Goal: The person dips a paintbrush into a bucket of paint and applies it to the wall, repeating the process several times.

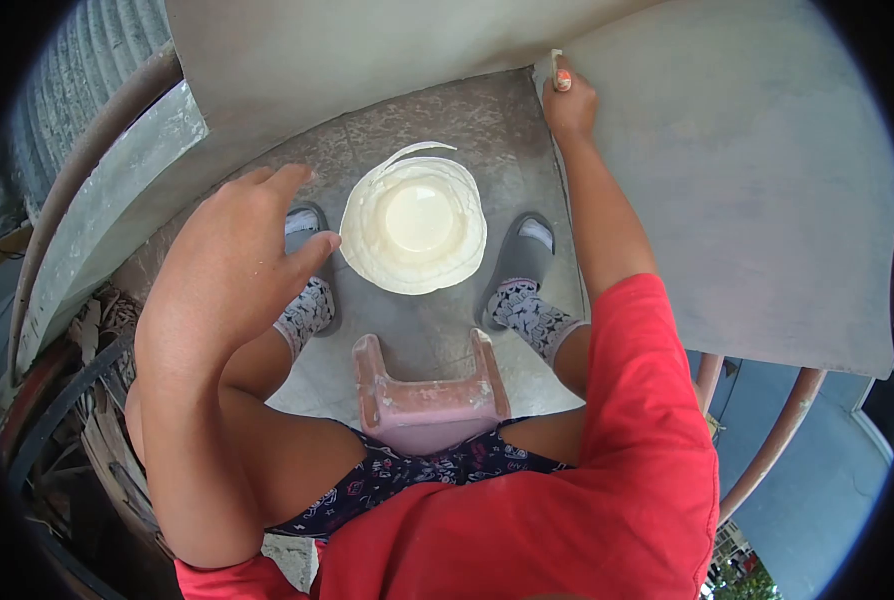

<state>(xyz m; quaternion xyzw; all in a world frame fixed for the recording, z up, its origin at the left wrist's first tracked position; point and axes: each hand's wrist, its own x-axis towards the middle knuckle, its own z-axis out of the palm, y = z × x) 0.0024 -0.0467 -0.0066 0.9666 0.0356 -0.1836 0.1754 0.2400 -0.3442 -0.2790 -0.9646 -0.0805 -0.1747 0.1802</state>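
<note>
Directly below the head camera: a bucket (pixel 359 232) of white paste, its rim thickly crusted, standing on the tiled floor (pixel 437 120) between two slippered feet. Just behind the bucket, a pink stool (pixel 429 400), the person seated on it.

Left hand (pixel 242 245): just left of the bucket and above its rim, fingers spread and loosely curved, holding nothing, touching nothing.

Right hand (pixel 570 103): beyond the bucket to the right, closed on a thin pale tool (pixel 556 60) whose tip is against the grey wall (pixel 747 170) at its corner edge. What kind of tool is too small to tell.

Risks, as judged: the bucket sits close between the feet, so a shifted slipper (pixel 524 255) could tip it. The right arm is stretched far out, and leaning after it may unsettle the stool.
</note>
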